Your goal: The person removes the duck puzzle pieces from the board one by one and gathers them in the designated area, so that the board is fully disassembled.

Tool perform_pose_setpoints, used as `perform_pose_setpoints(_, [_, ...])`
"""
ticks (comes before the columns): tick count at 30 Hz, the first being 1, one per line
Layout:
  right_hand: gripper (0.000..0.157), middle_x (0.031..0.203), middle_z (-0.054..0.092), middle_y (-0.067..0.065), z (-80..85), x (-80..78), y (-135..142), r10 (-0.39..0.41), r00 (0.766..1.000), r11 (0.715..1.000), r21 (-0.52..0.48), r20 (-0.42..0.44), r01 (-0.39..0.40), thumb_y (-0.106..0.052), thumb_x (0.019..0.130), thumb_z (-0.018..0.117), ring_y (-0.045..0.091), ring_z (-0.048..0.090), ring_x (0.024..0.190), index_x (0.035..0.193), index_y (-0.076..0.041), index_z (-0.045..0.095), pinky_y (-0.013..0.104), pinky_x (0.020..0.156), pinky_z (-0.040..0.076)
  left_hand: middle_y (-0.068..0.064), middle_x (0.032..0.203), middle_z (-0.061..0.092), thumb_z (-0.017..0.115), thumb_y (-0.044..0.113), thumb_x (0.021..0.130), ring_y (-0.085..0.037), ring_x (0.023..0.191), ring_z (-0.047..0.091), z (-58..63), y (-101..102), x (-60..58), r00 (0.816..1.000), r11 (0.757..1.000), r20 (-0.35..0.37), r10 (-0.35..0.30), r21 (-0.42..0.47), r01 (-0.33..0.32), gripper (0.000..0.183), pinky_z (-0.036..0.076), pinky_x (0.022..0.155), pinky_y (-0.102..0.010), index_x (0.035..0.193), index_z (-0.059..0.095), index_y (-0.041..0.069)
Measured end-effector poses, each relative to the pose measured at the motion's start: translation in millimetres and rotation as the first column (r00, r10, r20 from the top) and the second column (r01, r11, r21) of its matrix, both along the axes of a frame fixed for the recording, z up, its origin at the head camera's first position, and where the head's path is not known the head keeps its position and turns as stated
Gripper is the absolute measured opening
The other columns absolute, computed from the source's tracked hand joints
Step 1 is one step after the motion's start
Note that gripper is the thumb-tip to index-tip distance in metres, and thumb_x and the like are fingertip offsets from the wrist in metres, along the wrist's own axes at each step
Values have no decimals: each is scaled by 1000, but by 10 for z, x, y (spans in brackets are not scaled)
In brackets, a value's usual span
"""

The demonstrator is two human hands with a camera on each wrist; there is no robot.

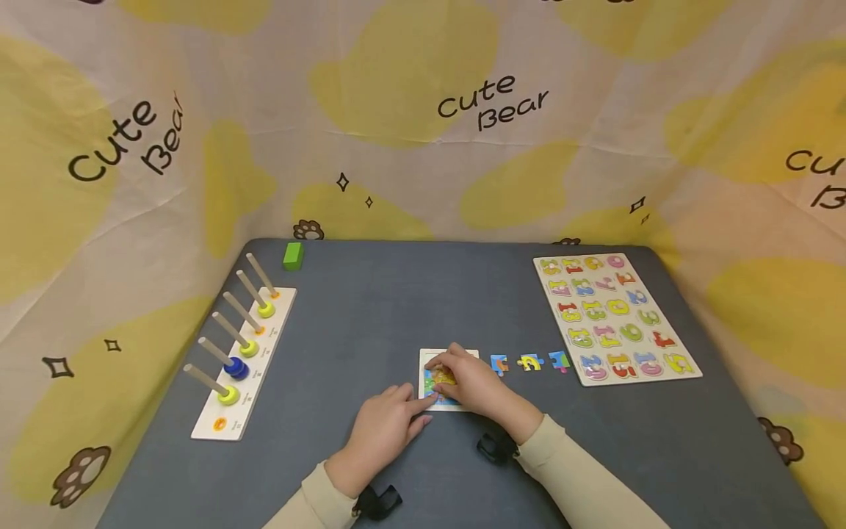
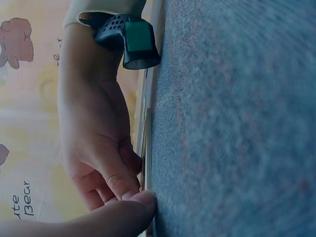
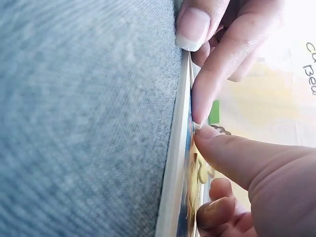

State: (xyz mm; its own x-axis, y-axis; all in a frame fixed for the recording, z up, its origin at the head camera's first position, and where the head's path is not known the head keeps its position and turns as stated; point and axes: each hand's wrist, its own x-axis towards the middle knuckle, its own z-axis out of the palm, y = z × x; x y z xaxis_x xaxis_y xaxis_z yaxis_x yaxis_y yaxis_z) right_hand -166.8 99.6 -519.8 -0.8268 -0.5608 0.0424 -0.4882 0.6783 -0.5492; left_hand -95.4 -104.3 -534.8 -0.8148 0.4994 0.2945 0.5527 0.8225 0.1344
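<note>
A small jigsaw puzzle board with a white frame and a colourful picture lies flat on the dark table. My left hand comes in from its left; the extended index finger presses on the picture, and the thumb is at the board's near edge. Over the board, my right hand has its thumb and bent fingers around a yellowish puzzle piece. In the right wrist view, that piece shows a rounded tab between thumb and fingers. Both thumb and index tips almost meet on the picture there.
Right of the board lie three loose jigsaw pieces in a row. Beyond them is a white number board with several coloured pieces. On the left stands a peg board with yellow and blue rings, and a green block sits behind it.
</note>
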Motion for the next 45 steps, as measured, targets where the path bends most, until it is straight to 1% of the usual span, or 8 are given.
perform_pose_setpoints(6, [35,107,56,0,-32,4,20,11,1000,998,-67,12,-10,-12,91,84,14,59,84,123,-16,71,34,78,54,6,76,45,83,35,91,-11,62,38,5,-12,-3,1000,1000,15,2,9,-3,36,29,50,-24,127,79,30])
perform_pose_setpoints(13, [31,95,62,-4,-58,20,16,28,996,997,-75,-90,-34,-8,88,85,13,59,84,116,-16,73,34,77,52,8,73,43,81,34,94,-9,60,34,-41,-12,-11,999,999,51,19,48,-22,32,25,50,-22,125,80,31])
perform_pose_setpoints(22, [25,93,65,-6,130,62,56,45,986,981,-179,-161,-74,-8,91,82,12,59,81,115,-15,78,30,72,51,9,68,42,82,33,93,-7,55,33,-52,-15,-25,999,997,13,33,71,-33,27,24,48,-22,120,82,31])
perform_pose_setpoints(27, [20,87,66,-11,316,92,346,-91,995,970,-228,-41,80,-9,86,86,7,59,76,101,-15,74,26,67,53,6,77,46,84,32,92,-9,62,36,-51,-10,-25,1000,995,-4,25,92,-25,29,30,50,-23,121,82,29])
perform_pose_setpoints(30, [22,84,68,-9,363,117,587,-173,985,959,-227,17,172,-6,84,87,8,60,72,95,-15,71,26,64,54,0,103,63,85,31,91,-14,83,53,-60,-10,-23,1000,994,-18,24,108,-21,29,48,63,-29,119,82,27])
perform_pose_setpoints(32, [21,85,68,-7,357,141,735,-219,975,951,-216,31,221,-4,83,88,9,60,70,95,-14,73,26,62,54,-4,126,66,85,31,91,-19,103,59,-67,-15,-20,1000,993,-23,17,114,-14,29,53,77,-36,119,82,26])
perform_pose_setpoints(35, [21,88,69,-5,309,192,919,-263,964,946,-191,27,263,-3,82,88,10,60,71,98,-10,78,25,62,53,-4,143,63,84,31,92,-23,120,60,-69,-23,-20,1000,994,-19,5,111,-3,29,52,86,-44,121,82,26])
perform_pose_setpoints(45, [18,89,65,-3,147,340,1130,-313,948,923,-216,55,317,2,87,83,8,61,72,101,-8,81,25,64,52,1,146,62,82,32,93,-22,120,57,-67,-26,-30,1000,995,14,24,101,-25,31,43,81,-39,124,80,30])
